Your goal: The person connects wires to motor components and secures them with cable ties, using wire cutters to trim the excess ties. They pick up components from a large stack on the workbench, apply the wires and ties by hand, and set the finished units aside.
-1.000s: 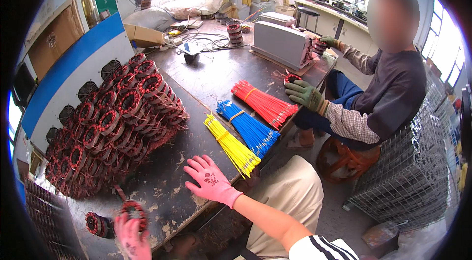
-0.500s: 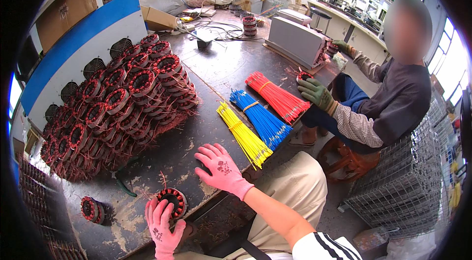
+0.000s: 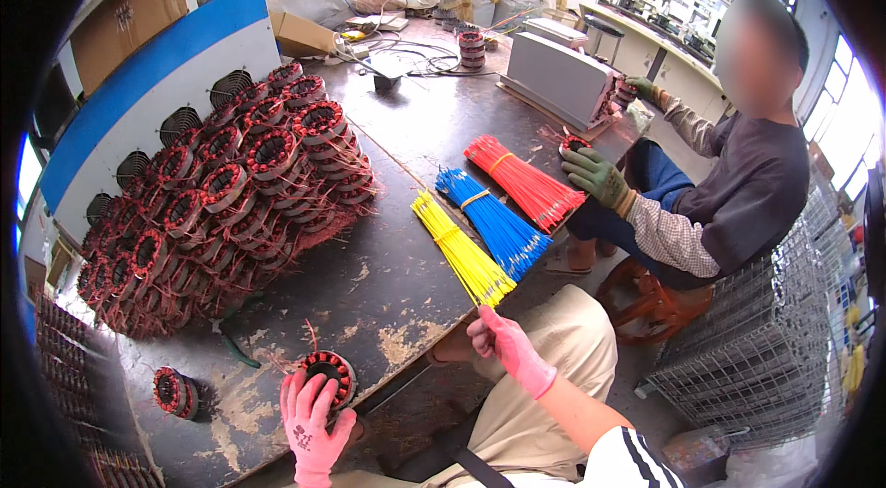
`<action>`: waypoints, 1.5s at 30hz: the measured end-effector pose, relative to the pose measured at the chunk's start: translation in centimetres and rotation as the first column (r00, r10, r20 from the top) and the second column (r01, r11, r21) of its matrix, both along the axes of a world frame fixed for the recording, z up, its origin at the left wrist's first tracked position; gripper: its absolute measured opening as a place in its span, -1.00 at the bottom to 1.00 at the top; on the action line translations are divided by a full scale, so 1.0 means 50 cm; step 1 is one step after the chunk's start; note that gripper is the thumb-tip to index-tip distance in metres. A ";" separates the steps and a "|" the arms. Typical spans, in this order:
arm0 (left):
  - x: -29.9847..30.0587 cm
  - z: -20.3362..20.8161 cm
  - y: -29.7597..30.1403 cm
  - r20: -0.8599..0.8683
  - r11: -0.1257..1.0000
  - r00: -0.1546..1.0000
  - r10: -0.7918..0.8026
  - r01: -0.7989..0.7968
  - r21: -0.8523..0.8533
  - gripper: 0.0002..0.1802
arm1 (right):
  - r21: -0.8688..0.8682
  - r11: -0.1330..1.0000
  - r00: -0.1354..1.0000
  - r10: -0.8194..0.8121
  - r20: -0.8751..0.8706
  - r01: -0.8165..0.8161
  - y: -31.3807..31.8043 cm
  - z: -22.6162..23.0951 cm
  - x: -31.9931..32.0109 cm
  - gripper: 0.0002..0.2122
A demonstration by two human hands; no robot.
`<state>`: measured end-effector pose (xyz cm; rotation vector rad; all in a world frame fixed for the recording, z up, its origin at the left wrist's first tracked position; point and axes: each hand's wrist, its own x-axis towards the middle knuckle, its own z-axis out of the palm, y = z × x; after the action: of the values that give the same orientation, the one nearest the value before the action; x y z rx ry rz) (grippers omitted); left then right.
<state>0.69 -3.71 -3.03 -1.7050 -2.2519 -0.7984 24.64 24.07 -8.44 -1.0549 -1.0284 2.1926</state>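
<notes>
At the table's near edge, my left hand (image 3: pixel 314 428) in a pink glove has its fingers over the rim of a motor stator (image 3: pixel 329 374), a dark ring with red windings and loose lead wires. My right hand (image 3: pixel 513 350), also gloved in pink, pinches at the near tips of a banded yellow wire bundle (image 3: pixel 454 246); how many wires it holds cannot be made out. Beside that bundle lie a blue wire bundle (image 3: pixel 492 220) and a red wire bundle (image 3: pixel 526 179). Another stator (image 3: pixel 175 393) stands alone at the near left.
A large pile of stators (image 3: pixel 226 184) fills the table's left side against a blue and white panel (image 3: pixel 166 87). Across to the right, a seated co-worker (image 3: pixel 757 165) in green gloves touches a stator near a grey machine (image 3: pixel 558 77). Wire-mesh crates (image 3: pixel 738 359) stand at the right.
My right hand has moved right and nearer, from over the bare tabletop to the yellow wires' ends, and its fingers have closed. The left hand stays at the stator.
</notes>
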 end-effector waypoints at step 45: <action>0.001 0.060 0.093 0.187 0.989 0.979 0.076 -0.098 0.110 -0.57 | 0.306 0.556 0.610 0.520 0.598 -0.773 0.099 0.140 0.018 -0.58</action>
<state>0.72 0.94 -0.05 -1.5253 -2.3247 -1.0851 25.56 29.02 -1.44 -0.9865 -2.4665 1.9301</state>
